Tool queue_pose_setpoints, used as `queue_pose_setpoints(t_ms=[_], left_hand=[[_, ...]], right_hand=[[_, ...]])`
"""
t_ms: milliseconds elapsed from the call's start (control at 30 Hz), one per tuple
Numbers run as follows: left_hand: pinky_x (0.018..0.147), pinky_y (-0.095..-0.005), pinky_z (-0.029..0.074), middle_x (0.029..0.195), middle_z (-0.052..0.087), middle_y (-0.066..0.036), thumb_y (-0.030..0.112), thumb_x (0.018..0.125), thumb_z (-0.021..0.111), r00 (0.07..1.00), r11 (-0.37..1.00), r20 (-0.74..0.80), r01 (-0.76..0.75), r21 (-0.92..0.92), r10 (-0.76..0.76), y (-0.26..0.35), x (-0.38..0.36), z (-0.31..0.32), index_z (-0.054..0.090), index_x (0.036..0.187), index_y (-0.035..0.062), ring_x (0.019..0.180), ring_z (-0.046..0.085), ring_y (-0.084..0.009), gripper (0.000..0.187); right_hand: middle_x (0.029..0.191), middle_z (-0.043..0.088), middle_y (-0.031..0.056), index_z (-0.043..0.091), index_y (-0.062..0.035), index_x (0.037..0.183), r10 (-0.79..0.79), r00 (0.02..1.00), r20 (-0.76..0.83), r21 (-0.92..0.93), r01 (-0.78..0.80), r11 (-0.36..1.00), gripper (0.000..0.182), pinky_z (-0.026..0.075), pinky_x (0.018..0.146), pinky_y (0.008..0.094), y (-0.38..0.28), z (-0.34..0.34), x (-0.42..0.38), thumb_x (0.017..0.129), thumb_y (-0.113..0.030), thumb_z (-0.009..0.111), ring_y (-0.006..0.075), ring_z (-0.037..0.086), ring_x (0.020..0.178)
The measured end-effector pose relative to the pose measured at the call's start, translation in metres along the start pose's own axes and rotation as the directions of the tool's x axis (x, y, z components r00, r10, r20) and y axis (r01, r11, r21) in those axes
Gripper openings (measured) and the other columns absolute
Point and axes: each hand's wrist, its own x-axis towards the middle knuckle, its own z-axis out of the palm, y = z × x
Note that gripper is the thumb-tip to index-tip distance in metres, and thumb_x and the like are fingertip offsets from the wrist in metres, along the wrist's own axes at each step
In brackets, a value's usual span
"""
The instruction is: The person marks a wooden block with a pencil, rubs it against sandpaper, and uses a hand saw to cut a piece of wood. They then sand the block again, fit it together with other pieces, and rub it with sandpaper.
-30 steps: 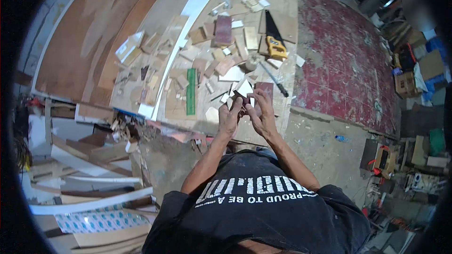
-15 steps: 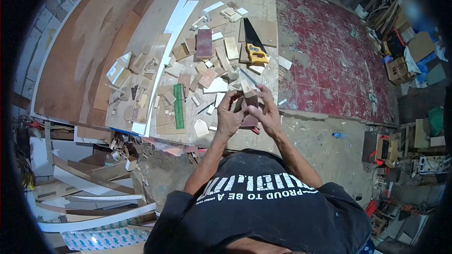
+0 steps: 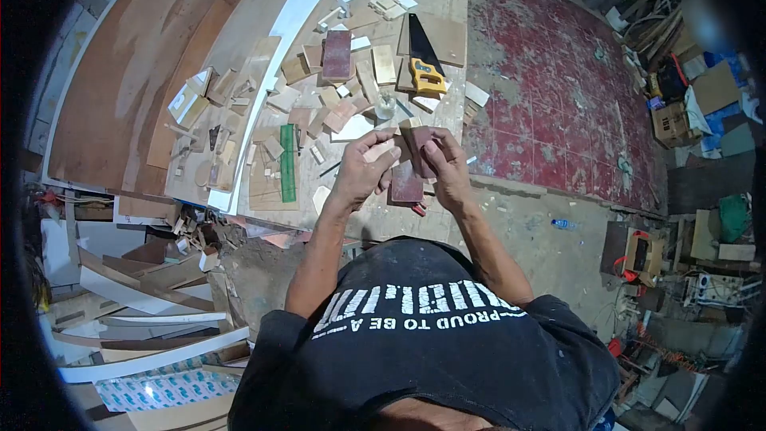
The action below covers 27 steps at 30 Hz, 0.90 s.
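My left hand point(image 3: 359, 179) is closed on a small pale wood piece point(image 3: 384, 148), its fingers partly covering it. Close beside it, my right hand point(image 3: 452, 182) grips a small block with a dark red-brown face and pale wood edge point(image 3: 418, 140), which looks like a sanding block. The two pieces meet or overlap between my hands, above the table's near edge. Below them a dark red, flat block point(image 3: 407, 185) lies on the table, with a small red object point(image 3: 419, 209) at its near end. A glass jar point(image 3: 384, 106) stands just beyond my hands.
Wood offcuts point(image 3: 341, 116) are scattered over the workbench point(image 3: 319, 219). A handsaw with a yellow handle point(image 3: 428, 76), another dark red block point(image 3: 337, 54) and a green ruler-like strip point(image 3: 288, 164) lie among them. Curved boards point(image 3: 159, 363) are piled at lower left.
My hands have turned and drawn slightly apart, so the block's red-brown face shows in my right hand and the pale piece in my left. The whole view has shifted a little.
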Motion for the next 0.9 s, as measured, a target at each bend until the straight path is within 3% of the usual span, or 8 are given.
queue_pose_setpoints(t_ms=[167,367,567,633,700,733,833,900], left_hand=[[0.036,-0.0188,0.034,0.072,0.062,0.000,0.017,0.089,0.070,0.973,0.996,-0.217,-0.086,0.001,0.084,-0.008,0.010,0.006,0.067,0.092,0.0031,0.045,0.047,-0.0021,0.015],[0.037,-0.0203,0.033,0.071,0.060,0.001,0.017,0.088,0.070,0.984,0.994,-0.153,-0.102,-0.045,0.094,-0.004,0.016,0.019,0.067,0.083,0.0026,0.046,0.045,-0.0023,0.015],[0.034,-0.0187,0.031,0.070,0.058,0.002,0.014,0.089,0.069,0.982,0.989,-0.118,-0.143,0.029,0.146,-0.013,0.031,0.022,0.066,0.085,0.0023,0.042,0.043,-0.0018,0.012],[0.034,-0.0184,0.030,0.068,0.057,0.002,0.014,0.089,0.069,0.979,0.993,-0.165,-0.120,-0.013,0.117,-0.016,0.040,0.017,0.065,0.085,0.0020,0.042,0.042,-0.0013,0.013],[0.042,-0.0230,0.035,0.071,0.060,0.001,0.013,0.089,0.067,0.829,0.802,-0.070,-0.510,0.311,0.554,-0.034,0.054,0.010,0.066,0.082,0.0015,0.051,0.047,-0.0036,0.013],[0.042,-0.0230,0.035,0.071,0.060,0.001,0.013,0.089,0.067,0.826,0.800,-0.070,-0.517,0.305,0.560,-0.023,0.055,0.015,0.066,0.082,0.0015,0.051,0.047,-0.0036,0.013],[0.034,-0.0196,0.030,0.071,0.057,0.002,0.013,0.090,0.067,0.994,0.995,-0.047,-0.097,0.020,0.098,-0.002,0.030,0.025,0.064,0.086,0.0019,0.042,0.041,-0.0016,0.013],[0.034,-0.0190,0.030,0.074,0.056,0.002,0.013,0.091,0.067,0.992,0.994,-0.054,-0.111,0.010,0.111,-0.004,0.032,0.019,0.063,0.087,0.0019,0.043,0.041,-0.0012,0.012]], right_hand=[[0.109,0.061,0.0072,0.055,-0.0024,0.120,-0.030,0.990,-0.140,-0.011,0.029,1.000,0.031,0.047,0.083,0.0279,0.010,0.006,-0.010,0.095,-0.020,0.060,0.0134,0.057,0.097],[0.100,0.063,0.0069,0.056,0.0003,0.120,-0.152,0.965,-0.215,-0.166,0.117,0.979,0.032,0.047,0.081,0.0278,0.003,0.008,-0.002,0.095,-0.020,0.060,0.0133,0.057,0.091],[0.093,0.061,0.0040,0.060,0.0012,0.113,-0.102,0.960,-0.260,-0.058,0.090,0.994,0.026,0.045,0.072,0.0243,-0.006,0.009,0.017,0.094,-0.017,0.061,0.0099,0.054,0.082],[0.089,0.060,0.0022,0.060,0.0008,0.113,-0.147,0.955,-0.259,-0.224,0.089,0.970,0.028,0.044,0.070,0.0238,-0.009,0.015,-0.001,0.094,-0.019,0.062,0.0089,0.054,0.080],[0.085,0.059,0.0008,0.061,0.0005,0.112,-0.107,0.940,-0.325,-0.088,0.083,0.993,0.028,0.043,0.068,0.0229,-0.010,0.022,0.003,0.093,-0.020,0.064,0.0076,0.053,0.078],[0.084,0.059,0.0009,0.061,0.0005,0.111,-0.165,0.937,-0.309,-0.140,0.127,0.982,0.028,0.043,0.067,0.0226,-0.015,0.018,0.018,0.093,-0.021,0.064,0.0075,0.053,0.077],[0.087,0.061,0.0025,0.063,-0.0014,0.109,-0.127,0.930,-0.344,-0.233,0.046,0.971,0.026,0.045,0.069,0.0245,-0.026,0.011,0.045,0.093,-0.022,0.062,0.0094,0.055,0.078],[0.093,0.062,0.0051,0.062,-0.0012,0.111,-0.123,0.900,-0.419,-0.051,0.112,0.992,0.026,0.047,0.075,0.0261,-0.024,-0.004,0.048,0.093,-0.020,0.061,0.0113,0.057,0.084]])
